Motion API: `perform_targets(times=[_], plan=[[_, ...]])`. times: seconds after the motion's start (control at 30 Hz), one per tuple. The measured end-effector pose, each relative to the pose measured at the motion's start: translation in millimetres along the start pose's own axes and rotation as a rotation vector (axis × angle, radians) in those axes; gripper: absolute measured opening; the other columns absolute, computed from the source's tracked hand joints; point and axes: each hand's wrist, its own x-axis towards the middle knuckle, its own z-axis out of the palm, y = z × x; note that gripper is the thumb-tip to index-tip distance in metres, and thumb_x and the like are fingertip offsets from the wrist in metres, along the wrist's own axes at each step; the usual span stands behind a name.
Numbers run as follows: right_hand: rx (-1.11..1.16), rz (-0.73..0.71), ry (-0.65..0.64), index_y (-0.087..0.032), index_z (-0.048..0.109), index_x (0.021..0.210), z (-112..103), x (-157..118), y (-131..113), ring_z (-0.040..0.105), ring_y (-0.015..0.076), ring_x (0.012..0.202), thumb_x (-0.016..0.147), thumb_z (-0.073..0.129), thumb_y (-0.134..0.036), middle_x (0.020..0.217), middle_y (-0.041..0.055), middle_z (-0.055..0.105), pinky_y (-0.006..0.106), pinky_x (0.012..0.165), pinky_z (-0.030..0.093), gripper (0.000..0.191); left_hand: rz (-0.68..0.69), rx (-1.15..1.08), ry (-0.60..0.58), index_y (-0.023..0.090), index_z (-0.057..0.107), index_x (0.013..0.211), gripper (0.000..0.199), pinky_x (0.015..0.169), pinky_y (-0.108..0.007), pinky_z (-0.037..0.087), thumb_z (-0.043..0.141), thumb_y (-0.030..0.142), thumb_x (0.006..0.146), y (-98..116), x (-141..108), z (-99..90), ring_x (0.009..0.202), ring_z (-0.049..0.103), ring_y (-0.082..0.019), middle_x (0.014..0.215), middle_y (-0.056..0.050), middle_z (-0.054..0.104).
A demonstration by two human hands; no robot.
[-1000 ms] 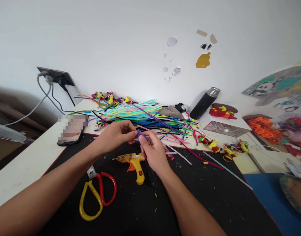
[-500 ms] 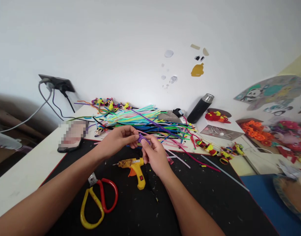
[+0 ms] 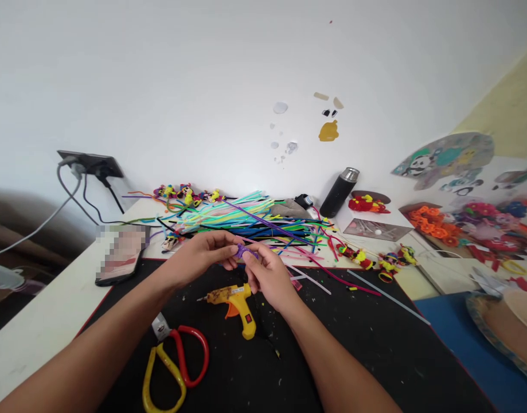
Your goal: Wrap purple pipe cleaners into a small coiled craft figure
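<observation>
Between my two hands is a small purple piece of pipe cleaner (image 3: 243,250), bent or coiled into a compact shape mostly covered by fingers. My left hand (image 3: 209,252) pinches its left side between thumb and fingertips. On the other side, the thumb and fingers of my right hand (image 3: 268,274) close on it. Just below lies a yellow glue gun (image 3: 239,304) with an orange trigger, its nozzle pointing left. Scissors with one red and one yellow handle (image 3: 190,355) rest nearer me at the left. Behind my hands spreads a heap of coloured pipe cleaners (image 3: 246,215).
A phone (image 3: 123,252) lies at the left on the white table (image 3: 43,321). A black thermos (image 3: 339,192) leans by the wall, beside a white box (image 3: 375,221). Several small pipe-cleaner figures (image 3: 390,265) sit at the right. The black mat (image 3: 344,338) covers the front.
The camera view has tilted up and turned slightly right, so the surroundings sit lower and further left. Both hands still hold the purple piece, with a small shift of the fingers.
</observation>
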Motion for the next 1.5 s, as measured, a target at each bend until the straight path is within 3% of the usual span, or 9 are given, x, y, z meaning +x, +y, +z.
perform_targets(times=[0.13,0.4,0.57,0.83,0.97,1.17,1.5], plan=[[0.012,0.004,-0.013,-0.021,0.061,0.101,-0.2,-1.7,-4.5,0.042,0.009,0.036,0.092,0.067,-0.06,0.052,-0.0103,0.051,0.021,0.038,0.026,0.04,-0.012,-0.084,-0.007,0.018,0.076,0.1,0.044,0.073,-0.034,0.06,0.079,0.059,0.084,0.8,-1.8,-2.6,0.076,0.073,-0.021,0.083,-0.006,0.077],[0.042,0.05,-0.027,-0.02,0.064,0.102,-0.7,-1.0,-2.6,0.043,0.0083,0.035,0.086,0.074,-0.064,0.051,-0.0095,0.053,0.02,0.037,0.024,0.048,-0.023,-0.017,-0.032,0.017,0.076,0.105,0.047,0.073,-0.031,0.06,0.082,0.058,0.083,-1.2,-1.1,-6.8,0.073,0.072,-0.018,0.084,-0.005,0.078],[0.184,0.086,0.064,-0.02,0.063,0.097,-3.5,1.9,-1.8,0.046,0.0075,0.035,0.082,0.077,-0.066,0.057,-0.0083,0.055,0.019,0.035,0.02,0.05,-0.032,-0.104,0.022,0.018,0.074,0.102,0.046,0.071,-0.03,0.061,0.085,0.057,0.08,-1.2,-1.6,0.6,0.075,0.074,-0.019,0.084,-0.003,0.077],[0.212,0.063,0.13,-0.016,0.072,0.088,-11.0,5.5,-4.3,0.042,0.0068,0.034,0.078,0.081,-0.062,0.049,-0.0098,0.045,0.02,0.035,0.019,0.049,-0.167,-0.118,-0.175,0.018,0.066,0.098,0.045,0.083,-0.036,0.064,0.086,0.054,0.081,-2.5,-3.6,11.4,0.087,0.078,-0.023,0.092,-0.006,0.079],[0.204,0.071,0.131,-0.016,0.073,0.086,-11.6,5.9,-5.4,0.042,0.0071,0.035,0.077,0.082,-0.063,0.049,-0.0072,0.051,0.02,0.035,0.022,0.049,-0.195,-0.146,-0.228,0.019,0.064,0.099,0.042,0.088,-0.039,0.063,0.087,0.051,0.082,-3.8,-4.4,15.3,0.091,0.079,-0.024,0.099,-0.007,0.079],[0.191,0.054,0.112,-0.017,0.073,0.084,-12.6,6.3,-6.6,0.041,0.0068,0.037,0.079,0.081,-0.062,0.054,-0.0032,0.061,0.021,0.036,0.025,0.046,-0.201,-0.229,-0.209,0.018,0.065,0.098,0.044,0.079,-0.032,0.064,0.087,0.053,0.082,-8.2,-2.9,19.1,0.084,0.078,-0.02,0.098,-0.007,0.08],[0.229,0.05,0.093,-0.018,0.071,0.089,-11.9,6.4,-5.3,0.041,0.0068,0.036,0.079,0.08,-0.064,0.051,-0.0106,0.046,0.021,0.036,0.024,0.048,-0.151,-0.294,-0.049,0.018,0.065,0.09,0.043,0.074,-0.027,0.064,0.096,0.043,0.072,-15.1,1.4,26.7,0.074,0.077,-0.016,0.085,-0.002,0.078]])
